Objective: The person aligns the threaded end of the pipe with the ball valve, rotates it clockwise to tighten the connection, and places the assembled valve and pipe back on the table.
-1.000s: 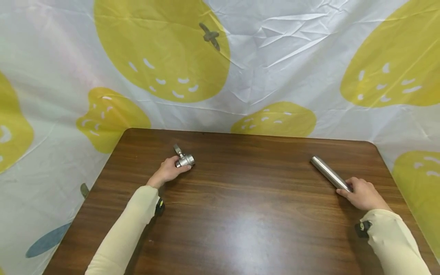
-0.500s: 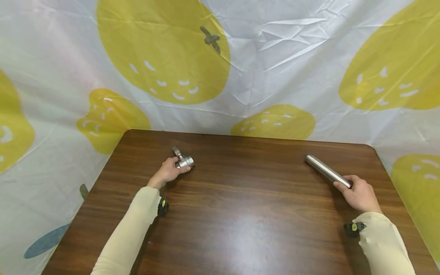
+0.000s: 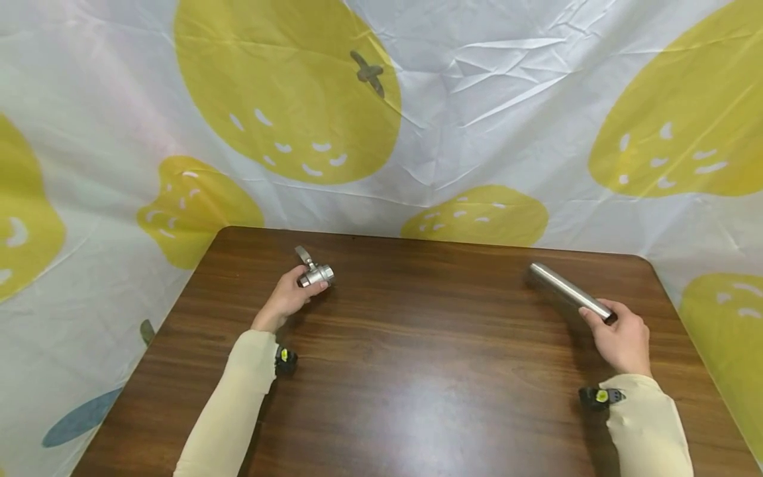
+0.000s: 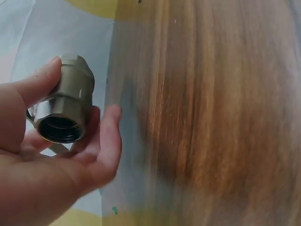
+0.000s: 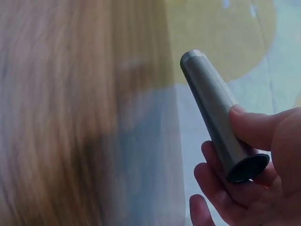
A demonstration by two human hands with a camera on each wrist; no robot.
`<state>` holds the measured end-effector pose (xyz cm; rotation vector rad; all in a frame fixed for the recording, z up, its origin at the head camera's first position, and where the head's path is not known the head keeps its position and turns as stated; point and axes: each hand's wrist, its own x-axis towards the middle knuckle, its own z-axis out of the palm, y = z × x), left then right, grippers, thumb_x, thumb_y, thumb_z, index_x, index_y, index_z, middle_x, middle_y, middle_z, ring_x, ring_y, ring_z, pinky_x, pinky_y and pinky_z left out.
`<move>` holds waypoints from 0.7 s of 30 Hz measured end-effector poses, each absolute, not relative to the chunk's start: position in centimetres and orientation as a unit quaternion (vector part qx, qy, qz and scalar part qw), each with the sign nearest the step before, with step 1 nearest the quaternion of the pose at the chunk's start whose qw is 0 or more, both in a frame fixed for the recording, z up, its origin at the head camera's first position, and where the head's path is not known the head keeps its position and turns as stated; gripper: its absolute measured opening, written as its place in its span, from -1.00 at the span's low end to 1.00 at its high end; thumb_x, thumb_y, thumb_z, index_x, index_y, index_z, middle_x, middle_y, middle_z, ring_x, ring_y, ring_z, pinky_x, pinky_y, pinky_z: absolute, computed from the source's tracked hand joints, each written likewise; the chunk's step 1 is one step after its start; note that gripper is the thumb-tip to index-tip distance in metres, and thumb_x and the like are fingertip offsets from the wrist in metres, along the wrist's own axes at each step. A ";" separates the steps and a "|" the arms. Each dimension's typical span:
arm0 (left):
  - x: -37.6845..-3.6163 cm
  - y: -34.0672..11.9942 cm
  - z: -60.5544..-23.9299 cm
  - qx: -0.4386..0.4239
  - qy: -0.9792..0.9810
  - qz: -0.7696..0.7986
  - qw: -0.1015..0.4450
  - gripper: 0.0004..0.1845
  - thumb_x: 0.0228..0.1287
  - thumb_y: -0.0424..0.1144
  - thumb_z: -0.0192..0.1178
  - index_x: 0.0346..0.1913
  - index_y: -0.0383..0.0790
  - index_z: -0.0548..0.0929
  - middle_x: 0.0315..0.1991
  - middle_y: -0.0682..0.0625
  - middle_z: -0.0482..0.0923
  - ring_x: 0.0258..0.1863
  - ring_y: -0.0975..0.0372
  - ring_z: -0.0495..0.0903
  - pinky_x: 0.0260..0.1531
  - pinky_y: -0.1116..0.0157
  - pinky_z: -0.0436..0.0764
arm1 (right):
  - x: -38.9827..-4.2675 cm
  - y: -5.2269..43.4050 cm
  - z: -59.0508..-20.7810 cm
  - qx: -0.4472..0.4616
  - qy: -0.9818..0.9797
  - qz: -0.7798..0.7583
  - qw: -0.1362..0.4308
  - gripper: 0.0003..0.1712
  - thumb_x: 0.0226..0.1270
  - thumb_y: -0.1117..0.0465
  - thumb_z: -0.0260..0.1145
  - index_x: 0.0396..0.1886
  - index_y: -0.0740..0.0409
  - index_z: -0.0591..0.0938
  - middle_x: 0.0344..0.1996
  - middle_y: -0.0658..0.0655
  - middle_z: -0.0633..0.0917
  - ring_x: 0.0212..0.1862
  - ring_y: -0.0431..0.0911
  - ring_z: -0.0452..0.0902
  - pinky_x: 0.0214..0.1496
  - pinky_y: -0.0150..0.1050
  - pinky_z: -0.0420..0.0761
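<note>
My left hand [image 3: 285, 301] grips a steel ball valve [image 3: 318, 275] at the left of the table. Its lever handle points up and away in the head view. In the left wrist view the thumb lies along the ball valve [image 4: 70, 89], whose dark threaded opening faces the camera. At the right, my right hand [image 3: 622, 339] pinches the near end of a metal pipe [image 3: 560, 285], which slants away to the left above its shadow. The hollow near end of the pipe [image 5: 214, 113] shows in the right wrist view, with a lighter band around the far end.
Both hands are over a brown wood-grain table [image 3: 417, 344], with a wide gap between them. A white curtain [image 3: 453, 132] with yellow fruit prints hangs behind the table and at its sides. Each wrist wears a small black camera.
The right hand has shifted slightly left and turned, swinging the pipe flatter and raising it off the table. The left hand has moved the ball valve slightly up and left.
</note>
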<state>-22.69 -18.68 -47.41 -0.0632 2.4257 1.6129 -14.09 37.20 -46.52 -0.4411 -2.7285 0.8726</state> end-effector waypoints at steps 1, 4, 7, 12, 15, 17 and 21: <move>-22.6 -18.7 -47.4 -0.023 0.816 0.566 0.114 -0.41 0.33 -0.23 0.23 0.33 -0.36 0.30 0.15 -0.30 0.42 0.02 0.04 0.52 0.04 0.11 0.61 | -14.2 37.1 -46.5 -0.160 -0.930 0.305 0.125 -0.47 0.34 -0.03 0.28 0.09 0.30 0.57 -0.56 0.17 0.62 -0.39 -0.04 0.41 -0.35 -0.30 0.31; -22.4 -18.7 -47.5 -0.026 0.777 0.619 0.111 -0.41 0.34 -0.31 0.21 0.35 -0.35 0.25 0.19 -0.31 0.35 0.03 0.05 0.55 0.08 0.07 0.61 | -14.4 36.7 -46.3 -0.186 -0.914 0.331 0.139 -0.49 0.30 -0.04 0.31 0.09 0.24 0.60 -0.71 -0.09 0.49 -0.48 -0.22 0.32 -0.36 -0.35 0.29; -22.3 -18.5 -47.6 -0.022 0.740 0.665 0.100 -0.40 0.34 -0.38 0.19 0.37 -0.38 0.21 0.19 -0.31 0.32 -0.03 0.12 0.59 0.10 0.08 0.60 | -14.5 36.3 -46.1 -0.204 -0.896 0.362 0.156 -0.52 0.28 0.00 0.34 0.07 0.21 0.61 -0.73 -0.26 0.41 -0.52 -0.31 0.27 -0.39 -0.41 0.29; -22.3 -18.3 -47.8 -0.018 0.706 0.705 0.069 -0.40 0.31 -0.45 0.19 0.35 -0.43 0.22 0.16 -0.29 0.35 -0.16 0.29 0.63 0.06 0.22 0.63 | -14.6 35.4 -45.9 -0.217 -0.862 0.416 0.193 -0.55 0.24 0.08 0.39 0.04 0.25 0.61 -0.63 -0.46 0.41 -0.47 -0.42 0.30 -0.39 -0.55 0.30; -22.3 -18.1 -47.6 -0.023 0.704 0.707 0.052 -0.42 0.28 -0.46 0.21 0.32 -0.41 0.27 0.15 -0.28 0.36 -0.20 0.34 0.64 0.00 0.32 0.65 | -14.7 34.9 -45.8 -0.221 -0.840 0.450 0.209 -0.60 0.23 0.12 0.40 0.00 0.24 0.62 -0.57 -0.48 0.44 -0.42 -0.47 0.35 -0.37 -0.62 0.33; -22.3 -18.0 -47.4 -0.025 0.709 0.703 0.044 -0.42 0.26 -0.46 0.23 0.32 -0.40 0.29 0.15 -0.28 0.36 -0.21 0.35 0.64 -0.03 0.37 0.65 | -14.8 34.6 -45.8 -0.225 -0.824 0.472 0.216 -0.65 0.22 0.14 0.41 -0.04 0.20 0.64 -0.55 -0.46 0.47 -0.40 -0.47 0.38 -0.36 -0.65 0.35; -22.1 -17.8 -47.1 -0.031 0.716 0.697 0.031 -0.40 0.24 -0.45 0.26 0.32 -0.38 0.31 0.14 -0.26 0.36 -0.20 0.34 0.63 -0.06 0.39 0.66 | -14.8 34.2 -45.7 -0.230 -0.795 0.511 0.233 -0.72 0.20 0.19 0.43 -0.08 0.10 0.66 -0.50 -0.42 0.53 -0.35 -0.47 0.42 -0.33 -0.68 0.38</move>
